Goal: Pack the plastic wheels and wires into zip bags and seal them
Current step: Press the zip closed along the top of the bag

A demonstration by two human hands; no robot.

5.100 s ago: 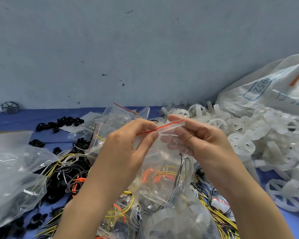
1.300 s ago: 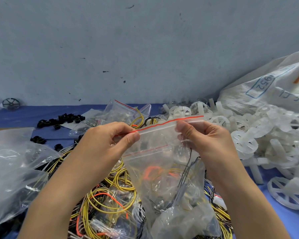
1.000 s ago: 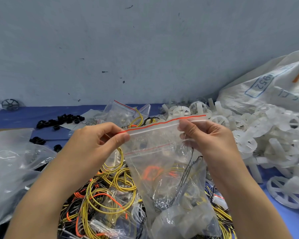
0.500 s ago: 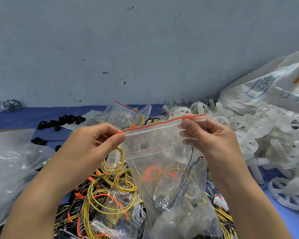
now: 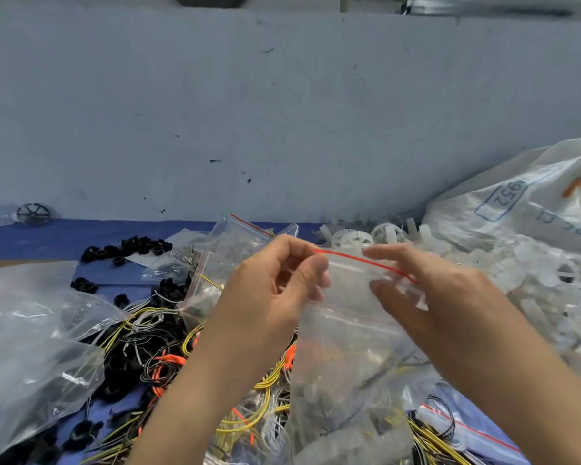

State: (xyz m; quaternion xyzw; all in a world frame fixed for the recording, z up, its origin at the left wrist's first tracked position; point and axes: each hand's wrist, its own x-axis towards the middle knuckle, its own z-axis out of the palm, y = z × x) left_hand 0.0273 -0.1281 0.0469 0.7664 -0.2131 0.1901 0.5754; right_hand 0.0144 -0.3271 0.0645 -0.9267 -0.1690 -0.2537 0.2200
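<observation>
A filled zip bag (image 5: pixel 349 347) hangs between two hands: the left hand (image 5: pixel 269 290) pinches one end of its red seal strip (image 5: pixel 359 260); the right hand (image 5: pixel 430 293), fingers straight, is blurred at the other end, its grip unclear; any gap left unpressed along the strip could let the contents spill.

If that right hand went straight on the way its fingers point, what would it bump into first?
Probably the left hand, which pinches the zip bag at its red-lined top. The right hand points leftward along that edge. The picture is blurred, so depth is uncertain.
</observation>
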